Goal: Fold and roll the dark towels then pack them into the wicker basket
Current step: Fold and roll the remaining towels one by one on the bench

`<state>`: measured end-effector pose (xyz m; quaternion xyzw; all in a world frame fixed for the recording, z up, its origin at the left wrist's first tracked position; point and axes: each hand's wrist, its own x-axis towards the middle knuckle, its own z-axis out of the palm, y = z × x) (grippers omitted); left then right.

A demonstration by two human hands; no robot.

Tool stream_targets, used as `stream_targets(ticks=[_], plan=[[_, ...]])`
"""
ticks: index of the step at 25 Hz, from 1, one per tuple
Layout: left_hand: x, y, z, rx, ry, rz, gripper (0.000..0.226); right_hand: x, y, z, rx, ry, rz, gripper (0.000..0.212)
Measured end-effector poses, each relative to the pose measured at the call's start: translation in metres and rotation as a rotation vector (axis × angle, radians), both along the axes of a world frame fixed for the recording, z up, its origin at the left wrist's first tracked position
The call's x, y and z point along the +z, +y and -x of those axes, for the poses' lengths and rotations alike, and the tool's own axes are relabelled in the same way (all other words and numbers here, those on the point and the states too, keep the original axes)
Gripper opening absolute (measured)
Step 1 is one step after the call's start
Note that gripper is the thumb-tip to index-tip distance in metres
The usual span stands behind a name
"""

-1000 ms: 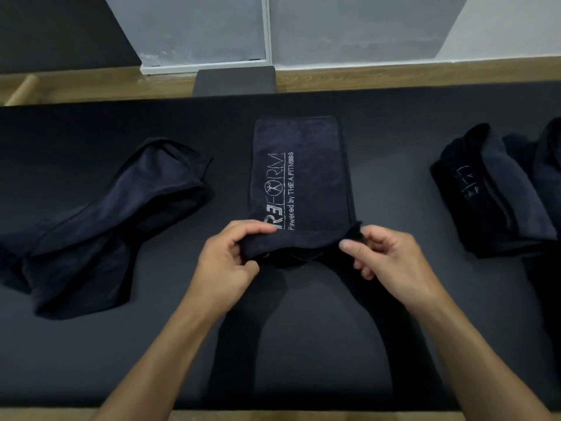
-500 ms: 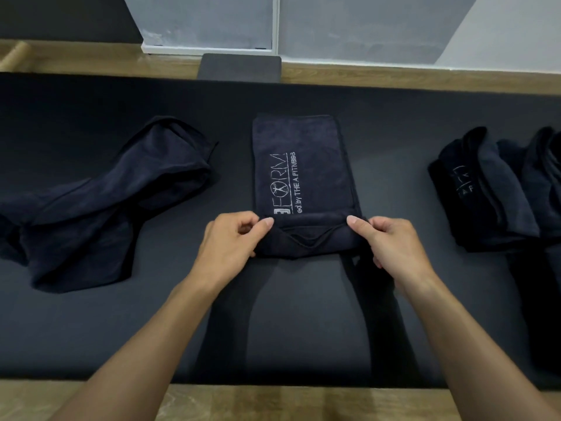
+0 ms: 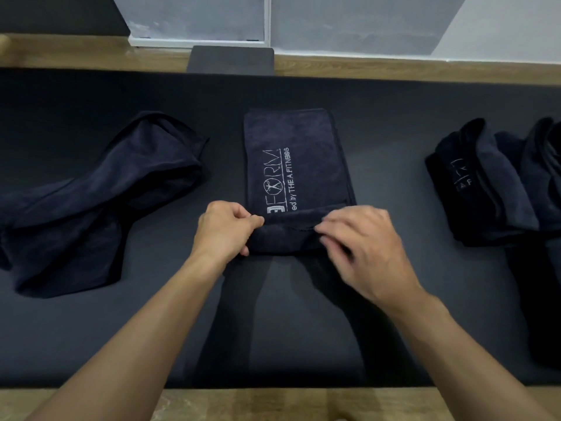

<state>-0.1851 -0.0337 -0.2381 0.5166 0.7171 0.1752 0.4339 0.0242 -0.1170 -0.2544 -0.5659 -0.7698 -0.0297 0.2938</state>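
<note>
Pinched at its left end by the left hand [image 3: 226,227], fingers and thumb curled tight round the cloth. Covered at its right end by the right hand [image 3: 364,250], fingers bent down over the top, thumb hidden, a little blurred. A narrow hold on both sides of the roll [image 3: 288,235], only a turn or so thick.

Rolled up from the near end of the folded towel [image 3: 296,141], lying flat midway across the black mat [image 3: 303,329]. Long axis running straight away from the body, far short edge square to the mat's back edge. Axis of the roll itself crosswise, left to right. White lettering [image 3: 274,174] set along the long axis, its nearest letters tucked under the roll.

Judged as early in the job: folding of this piece done, rolling barely begun, most of the length flat ahead of the hands. On the left part of the mat, a crumpled towel [image 3: 100,208], neither folded nor rolled. At the mat's right edge, a pile of dark towels [image 3: 491,189], loosely folded by the look of it, not rolled as far as can be told. No wicker basket in view, so nothing visibly packed — packing wholly ahead, by this reckoning.
</note>
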Motion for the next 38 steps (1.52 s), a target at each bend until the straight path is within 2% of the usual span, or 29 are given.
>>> stream_targets(ticks=[1, 3, 5, 6, 8, 9, 10, 12, 14, 16, 20, 21, 23, 25, 28, 29, 31, 32, 34, 36, 38], plan=[[0.000, 0.003, 0.001, 0.004, -0.007, 0.016, 0.021, -0.005, 0.002, 0.000, 0.070, -0.102, 0.046, 0.025], [-0.001, 0.008, 0.002, 0.024, -0.029, 0.042, 0.020, -0.015, 0.007, -0.003, 0.109, -0.170, 0.176, 0.039], [-0.001, 0.005, 0.001, 0.000, 0.045, -0.062, 0.019, -0.018, 0.014, -0.007, 0.120, -0.147, 0.247, 0.036], [-0.002, 0.000, 0.002, -0.076, 0.175, -0.249, 0.019, -0.016, 0.018, -0.008, 0.121, -0.136, 0.274, 0.034], [-0.003, -0.016, 0.005, -0.371, 0.374, -0.805, 0.014, -0.008, 0.027, -0.008, 0.113, -0.106, 0.361, 0.033], [-0.007, -0.024, 0.006, -0.554, 0.405, -0.997, 0.017, -0.004, 0.032, -0.007, 0.103, -0.082, 0.405, 0.033], [-0.012, -0.029, 0.007, -0.717, 0.414, -1.072, 0.025, -0.001, 0.036, -0.007, 0.096, -0.060, 0.441, 0.032], [-0.023, -0.028, 0.009, -0.850, 0.424, -1.015, 0.035, 0.005, 0.045, -0.009, 0.096, -0.038, 0.543, 0.026], [-0.026, -0.018, 0.011, -0.852, 0.460, -0.936, 0.029, 0.008, 0.053, -0.014, 0.119, 0.010, 0.597, 0.024], [-0.017, -0.005, 0.008, -0.839, 0.422, -0.813, 0.028, 0.009, 0.054, -0.019, 0.115, 0.139, 0.532, 0.021], [0.001, 0.025, 0.003, -0.671, 0.121, -0.437, 0.018, -0.009, 0.044, -0.024, -0.050, 0.356, 0.289, 0.017], [0.001, 0.032, 0.002, -0.632, 0.019, -0.345, 0.016, -0.013, 0.043, -0.023, -0.107, 0.354, 0.219, 0.016], [0.002, 0.041, 0.002, -0.501, -0.171, -0.191, 0.014, -0.018, 0.043, -0.020, -0.158, 0.220, 0.023, 0.014], [-0.001, 0.044, 0.002, -0.391, -0.221, -0.172, 0.012, -0.022, 0.040, -0.022, -0.086, 0.074, -0.084, 0.014], [-0.009, 0.037, 0.000, -0.382, -0.014, -0.482, 0.008, -0.029, 0.038, -0.028, -0.001, -0.030, 0.028, 0.034], [-0.011, 0.032, -0.002, -0.462, 0.119, -0.666, 0.006, -0.028, 0.040, -0.030, 0.004, -0.048, 0.071, 0.036], [-0.014, 0.018, -0.003, -0.711, 0.494, -0.944, 0.027, -0.018, 0.050, -0.030, -0.002, -0.062, 0.146, 0.030], [-0.015, 0.012, -0.001, -0.803, 0.635, -0.982, 0.037, -0.011, 0.055, -0.030, -0.001, -0.061, 0.202, 0.027], [-0.014, 0.009, 0.004, -0.866, 0.763, -0.934, 0.047, 0.005, 0.062, -0.031, 0.013, -0.005, 0.380, 0.020], [-0.006, 0.012, 0.004, -0.895, 0.746, -0.842, 0.043, 0.013, 0.065, -0.034, 0.028, 0.118, 0.574, 0.017], [0.009, 0.020, -0.004, -0.908, 0.639, -0.688, 0.037, 0.018, 0.069, -0.038, 0.031, 0.310, 0.733, 0.014]])
